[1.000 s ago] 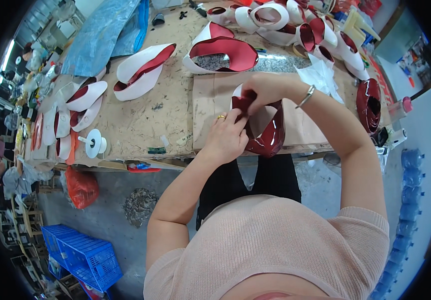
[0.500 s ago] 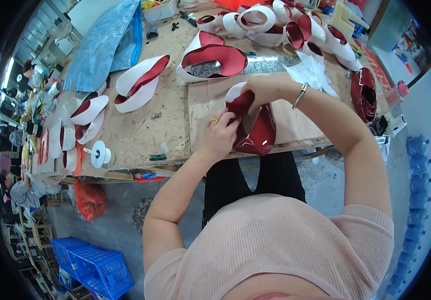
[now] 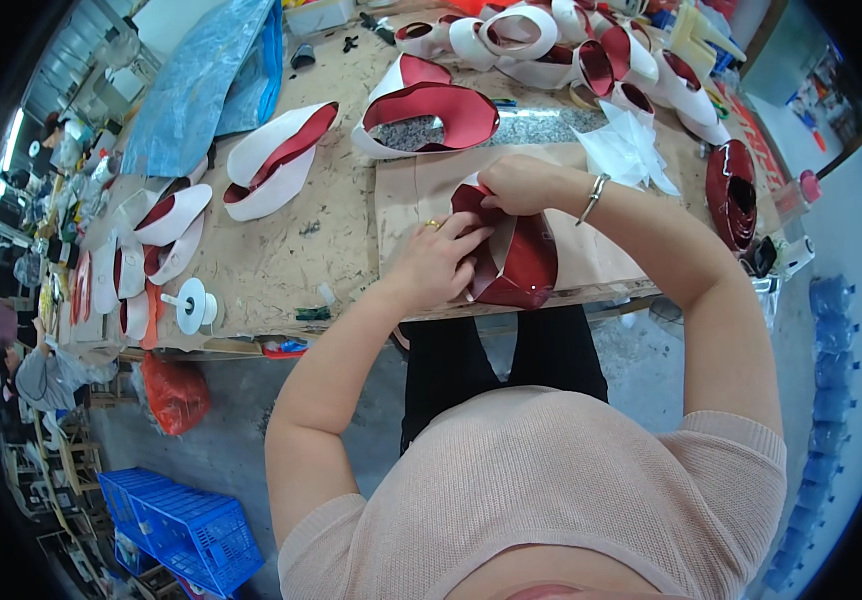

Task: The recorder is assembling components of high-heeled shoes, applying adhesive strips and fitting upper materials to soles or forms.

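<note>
A glossy dark red shoe upper (image 3: 528, 265) lies on the brown sheet at the table's near edge, its toe end toward me. My right hand (image 3: 521, 187) pinches its far end, fingers closed on the rim. From the left, my left hand (image 3: 436, 258) reaches over the upper's side, its bent fingers holding the red lining; the thumb is hidden. A ring is on the left hand and a bracelet on the right wrist. Just beyond is a white upper with red lining (image 3: 466, 112), standing on a speckled stone slab (image 3: 536, 127).
White-and-red uppers (image 3: 516, 35) are heaped at the back, with others (image 3: 281, 160) on the left. A stack of glossy red uppers (image 3: 731, 195) stands at right. White tissue (image 3: 626, 150), a blue plastic sheet (image 3: 201, 90) and a white spool (image 3: 194, 307) are on the table. Blue crates (image 3: 186, 530) stand on the floor.
My left fingers have loosened from their bunched pinch and spread across the lining. My right hand has shifted slightly at the far end, and the upper has turned a little.
</note>
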### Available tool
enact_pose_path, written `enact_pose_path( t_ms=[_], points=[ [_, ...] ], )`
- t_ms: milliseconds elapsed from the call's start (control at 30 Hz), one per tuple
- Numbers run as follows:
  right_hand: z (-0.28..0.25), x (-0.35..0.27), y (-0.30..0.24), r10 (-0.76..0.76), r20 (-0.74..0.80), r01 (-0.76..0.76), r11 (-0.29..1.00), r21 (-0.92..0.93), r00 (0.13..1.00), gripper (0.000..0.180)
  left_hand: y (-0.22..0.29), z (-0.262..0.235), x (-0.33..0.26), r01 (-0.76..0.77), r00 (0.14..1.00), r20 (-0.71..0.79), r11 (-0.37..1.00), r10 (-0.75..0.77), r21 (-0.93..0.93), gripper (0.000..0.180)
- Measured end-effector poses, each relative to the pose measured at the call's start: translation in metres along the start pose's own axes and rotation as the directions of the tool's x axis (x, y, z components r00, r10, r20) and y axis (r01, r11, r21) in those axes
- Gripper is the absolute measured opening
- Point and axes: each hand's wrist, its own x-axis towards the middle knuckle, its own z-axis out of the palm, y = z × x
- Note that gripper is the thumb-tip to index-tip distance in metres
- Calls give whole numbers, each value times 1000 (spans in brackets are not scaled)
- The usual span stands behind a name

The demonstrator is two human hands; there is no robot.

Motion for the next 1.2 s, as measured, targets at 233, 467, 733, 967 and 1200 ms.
enact_pose_path(
  t_ms=[233,467,733,967,1200],
  points=[
    [-18,-29,19,6,-81,13,972,234,997,43,-8,5,15,-15,999,41,1000,15,-4,37],
    [-23,-26,27,143,86,-155,976,153,986,48,-3,1,18,3,998,64,997,-8,82,37],
    [-4,-30,46,109,-75,-84,956,281,991,50,9,5,45,32,972,222,979,-78,202,44],
    [-6,-32,46,170,-12,-164,968,192,985,53,10,19,53,123,988,80,986,-132,110,49],
    [-10,-31,37,202,22,-201,953,225,979,54,-18,19,33,74,990,-108,986,-91,-150,37]
  ],
)
